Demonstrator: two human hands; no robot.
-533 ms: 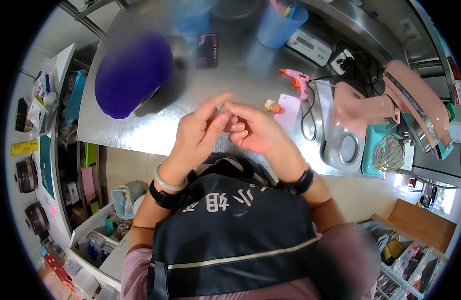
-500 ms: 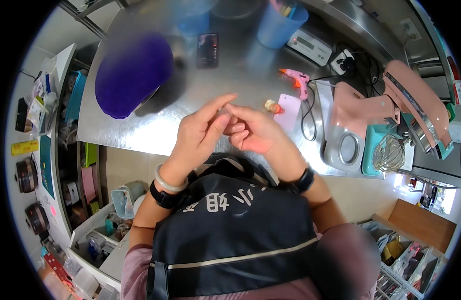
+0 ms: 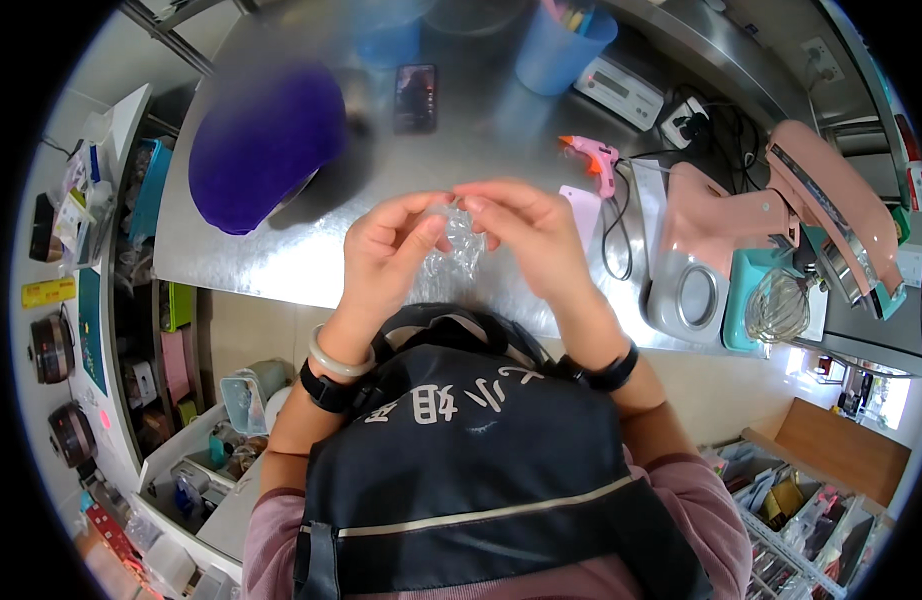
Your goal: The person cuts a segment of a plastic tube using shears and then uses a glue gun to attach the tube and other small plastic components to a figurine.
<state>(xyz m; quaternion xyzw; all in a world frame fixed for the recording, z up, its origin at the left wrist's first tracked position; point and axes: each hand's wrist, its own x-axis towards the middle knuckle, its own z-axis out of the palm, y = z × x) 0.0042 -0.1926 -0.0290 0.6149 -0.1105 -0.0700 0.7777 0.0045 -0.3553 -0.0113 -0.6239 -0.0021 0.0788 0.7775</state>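
Note:
A crumpled sheet or bag of clear plastic (image 3: 449, 262) hangs between my hands, just above the near edge of the metal table. My left hand (image 3: 383, 250) pinches its upper edge with thumb and fingertips. Close beside it, my right hand (image 3: 534, 238) pinches the same edge, the fingertips of both hands nearly meeting. Behind my right hand a pale pink card (image 3: 584, 212) lies partly covered on the table. A pink glue gun (image 3: 597, 160) with an orange tip rests a little beyond it.
On the steel table (image 3: 366, 170) a large purple cloth-covered thing (image 3: 266, 155) stands left. A phone (image 3: 416, 98) lies farther back, near a blue cup (image 3: 564, 50) and a white scale (image 3: 621, 92). Rightward are a pink stand mixer (image 3: 726, 215) and a wire whisk (image 3: 778, 305).
My hands have moved apart slightly and turned, and clear plastic now shows hanging between them. The right hand now hides the small cream-and-orange item seen earlier by the card.

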